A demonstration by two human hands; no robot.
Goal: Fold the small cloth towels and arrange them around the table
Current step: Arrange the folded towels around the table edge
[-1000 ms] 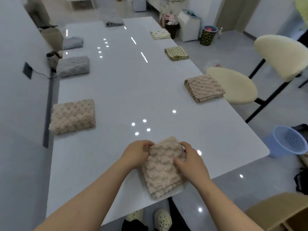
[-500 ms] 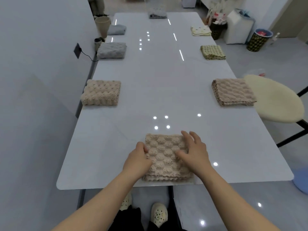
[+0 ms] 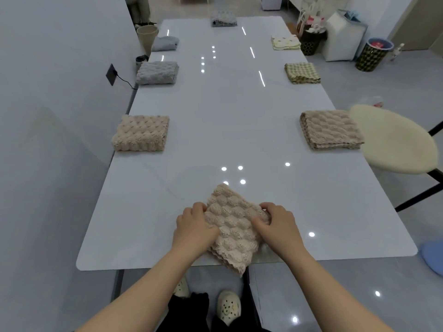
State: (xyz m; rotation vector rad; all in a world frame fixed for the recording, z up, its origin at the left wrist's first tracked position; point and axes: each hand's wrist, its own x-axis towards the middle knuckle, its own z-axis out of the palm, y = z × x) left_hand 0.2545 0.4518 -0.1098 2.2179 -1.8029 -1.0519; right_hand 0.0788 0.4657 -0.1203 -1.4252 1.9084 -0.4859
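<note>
from the head camera, a long white table (image 3: 239, 111) runs away from the person, and at the middle of its near edge lies a folded beige towel (image 3: 233, 228), turned cornerwise so its nearest corner hangs just over the edge. the left hand (image 3: 194, 226) grasps the towel's left corner with fingers curled into the cloth; the right hand (image 3: 275, 224) pinches the right corner, its fingers bent round the fold. seven more folded towels sit around the rim: a tan towel (image 3: 141, 133), a grey towel (image 3: 157, 72) and a pale grey towel (image 3: 165, 43) along the left side, a brown towel (image 3: 329, 129), a checked towel (image 3: 302, 73) and a cream towel (image 3: 285, 41) along the right, and a dark towel (image 3: 224, 19) at the far end. a cream chair (image 3: 393, 140) stands just beside the brown towel.
</note>
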